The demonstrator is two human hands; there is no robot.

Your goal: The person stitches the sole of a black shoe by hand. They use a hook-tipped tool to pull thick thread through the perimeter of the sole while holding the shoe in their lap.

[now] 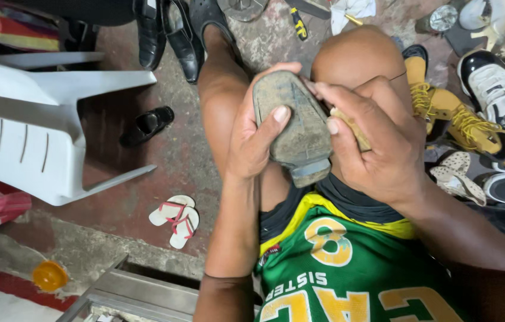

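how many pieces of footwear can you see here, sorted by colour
Grey-soled shoe held sole-up in both hands: 1
Black shoes: 3
Yellow boots: 2
White and pink flip-flops: 2
Black and white sneaker: 1
Spotted cream shoe: 1
Total clearly told: 10; others at the right edge are cut off.

We saw a worn shoe (293, 122) turned sole-up over the knees, its grey sole dusty and scuffed, heel end toward the chest; against its right edge lay a tan wooden-handled tool (352, 129), mostly hidden, tilted
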